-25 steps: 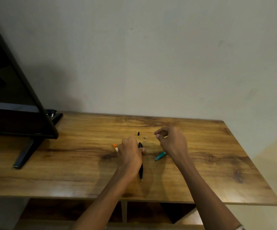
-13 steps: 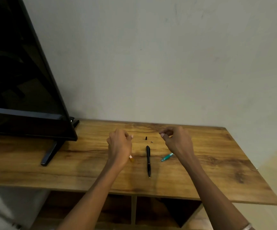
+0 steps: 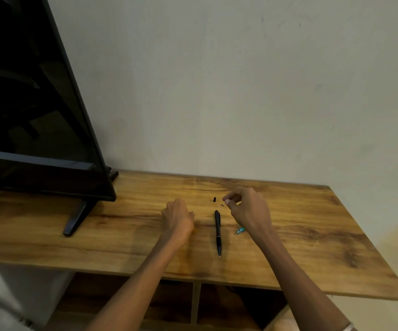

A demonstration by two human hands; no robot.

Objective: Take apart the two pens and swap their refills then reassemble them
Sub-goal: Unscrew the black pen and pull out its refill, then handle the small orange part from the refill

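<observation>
At the left of the frame a dark television (image 3: 33, 111) is seen standing on the wooden table (image 3: 312, 235), well apart from the work. A little left of the centre, the left hand (image 3: 177, 222) is held curled into a loose fist; something may be enclosed in it, but what cannot be told, because the fingers are turned away. Just right of it the black pen (image 3: 218, 232) is laid flat on the wood, its tip pointing to the lower edge of the frame and nothing touching it. Above the pen a small black piece (image 3: 214, 199) and a tiny pale part (image 3: 222, 204) are lying loose. The right hand (image 3: 249, 211) is raised just beside them, its thumb and forefinger pressed together as in a pinch; whether something is held there cannot be told. Below this wrist, part of a teal pen (image 3: 240, 230) is visible.

The main risk is judged to be the small loose parts: they could be brushed by a hand and rolled away, or the refills could be confused.
</observation>
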